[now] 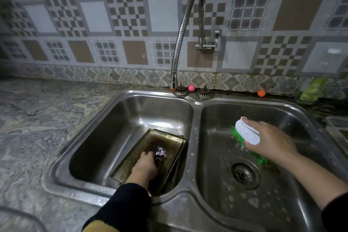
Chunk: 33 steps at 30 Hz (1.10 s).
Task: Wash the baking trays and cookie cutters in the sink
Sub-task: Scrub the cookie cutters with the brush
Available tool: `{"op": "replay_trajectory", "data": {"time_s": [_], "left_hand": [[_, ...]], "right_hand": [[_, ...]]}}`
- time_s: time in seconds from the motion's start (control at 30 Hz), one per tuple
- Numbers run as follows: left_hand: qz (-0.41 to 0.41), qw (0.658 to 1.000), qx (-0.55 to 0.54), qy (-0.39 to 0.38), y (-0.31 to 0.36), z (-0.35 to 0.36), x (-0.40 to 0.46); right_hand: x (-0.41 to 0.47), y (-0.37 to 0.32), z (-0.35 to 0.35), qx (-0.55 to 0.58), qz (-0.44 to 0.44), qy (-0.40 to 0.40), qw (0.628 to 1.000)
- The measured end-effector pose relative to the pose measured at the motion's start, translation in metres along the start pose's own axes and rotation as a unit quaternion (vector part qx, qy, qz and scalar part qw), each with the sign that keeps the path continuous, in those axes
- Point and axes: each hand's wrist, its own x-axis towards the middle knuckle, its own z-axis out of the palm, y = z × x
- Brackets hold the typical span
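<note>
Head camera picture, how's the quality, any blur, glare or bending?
Head view: dim overall; wide-angle bending curves the tiled wall and counter; motion blur smears the shiny thing gripped by the left hand on the baking tray; glare streaks the faucet and sink rim; the right hand and brush stay fairly sharp.

Left basin crowded, right basin open

Tilted baking trays (170, 138) fill the left basin's right half beside the divider (194, 149); the flexible faucet spout (181, 32) overhangs its rear rim.
</note>
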Motion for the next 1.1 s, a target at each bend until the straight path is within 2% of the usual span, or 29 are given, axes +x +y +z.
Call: {"op": "replay_trajectory", "data": {"time_s": [0.2,0.37,0.5,0.63,0.83,0.97,1.1], "left_hand": [[0.037,0.999,0.030,-0.015,0.020,-0.016,-0.002],[0.136,0.989,0.028,0.047,0.073,-0.036,0.000],[0.221,0.973,-0.002,0.073,0.139,-0.035,-0.002],[0.296,0.954,0.030,0.043,0.202,-0.005,-0.005],[0.333,0.941,0.036,-0.041,0.273,0.068,-0.013],[0.337,0.936,0.070,-0.073,0.310,0.115,-0.009],[0.341,0.932,0.106,-0.057,0.344,0.145,-0.004]], "right_hand": [[-0.007,0.002,-0.003,0.014,0.010,-0.013,1.000],[-0.016,0.029,-0.020,0.067,0.036,-0.041,0.996],[-0.021,0.073,-0.050,0.094,0.086,-0.022,0.992],[-0.023,0.128,-0.085,0.084,0.140,0.031,0.986],[-0.018,0.207,-0.116,0.077,0.231,0.079,0.967],[0.001,0.242,-0.101,0.077,0.245,0.047,0.965],[0.016,0.255,-0.068,0.064,0.232,0.013,0.970]]}}
